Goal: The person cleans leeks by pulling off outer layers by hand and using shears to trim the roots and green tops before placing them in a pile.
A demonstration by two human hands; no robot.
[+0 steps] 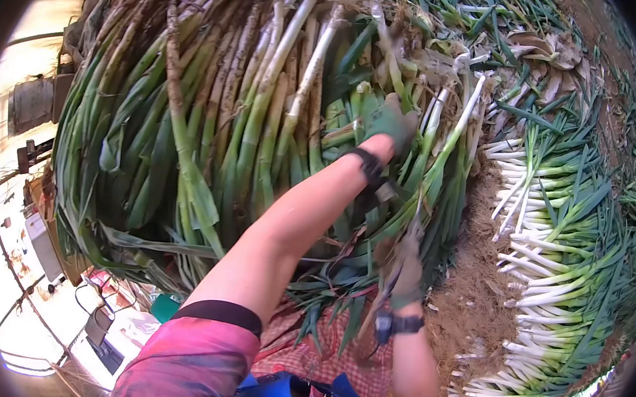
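A big heap of untrimmed leeks (212, 114) with dirty stalks and long green leaves fills the middle. My left hand (389, 123), in a green glove with a black wrist strap, reaches into the heap, its fingers closed among the stalks. Lower down, my right hand (407, 273), also gloved and with a black wristband, grips one long leek stalk (451, 142) that runs up and away from it along the heap's right edge.
A row of cleaned white leeks (550, 226) lies on the right, beside a brown mound of cut roots and dirt (476, 295). A red chequered cloth (320, 346) sits under the heap's near end. Dry husks (546, 52) lie at the far right. Equipment (35, 106) stands at left.
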